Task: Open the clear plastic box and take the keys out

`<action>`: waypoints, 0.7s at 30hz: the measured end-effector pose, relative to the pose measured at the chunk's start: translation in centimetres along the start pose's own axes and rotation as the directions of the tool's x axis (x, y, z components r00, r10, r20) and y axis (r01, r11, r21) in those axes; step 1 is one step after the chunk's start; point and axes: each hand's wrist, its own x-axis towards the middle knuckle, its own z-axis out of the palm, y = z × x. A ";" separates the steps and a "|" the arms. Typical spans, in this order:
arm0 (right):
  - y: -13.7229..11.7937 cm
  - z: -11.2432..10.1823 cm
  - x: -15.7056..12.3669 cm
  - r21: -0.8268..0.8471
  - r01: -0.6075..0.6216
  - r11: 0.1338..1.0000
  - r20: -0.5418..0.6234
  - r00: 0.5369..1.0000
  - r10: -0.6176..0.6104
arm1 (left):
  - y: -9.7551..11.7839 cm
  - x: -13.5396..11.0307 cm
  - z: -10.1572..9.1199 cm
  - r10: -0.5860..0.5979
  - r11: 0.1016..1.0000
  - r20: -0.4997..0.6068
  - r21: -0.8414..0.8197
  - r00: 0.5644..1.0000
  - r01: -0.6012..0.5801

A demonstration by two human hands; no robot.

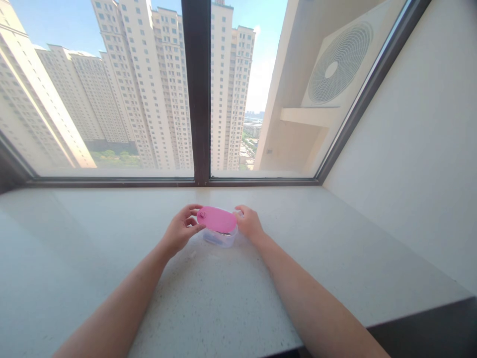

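Note:
A pink oval lid (217, 220) is tilted above a clear plastic container (220, 240) that sits on the pale speckled windowsill (208, 298). My left hand (182, 227) pinches the lid's left end between thumb and fingers, beside a small round mark on it. At the other end, my right hand (249, 223) has its curled fingers against the lid's right edge. Something dark shows just under the lid's lower edge inside the container, too small to name. The lid hides most of the container's opening.
Behind the sill stands a window with a dark frame (201, 99). A white wall (410, 149) closes off the right side. The sill's front edge drops to a dark area (428, 323) at the lower right. Tall buildings and an air-conditioner unit (335, 64) are outside the glass.

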 end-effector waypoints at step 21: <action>0.1 0.0 0.1 0.002 0.014 1.000 0.016 1.000 -0.014 | 0.4 -0.2 0.7 0.160 0.949 -0.144 0.295 0.977 -0.112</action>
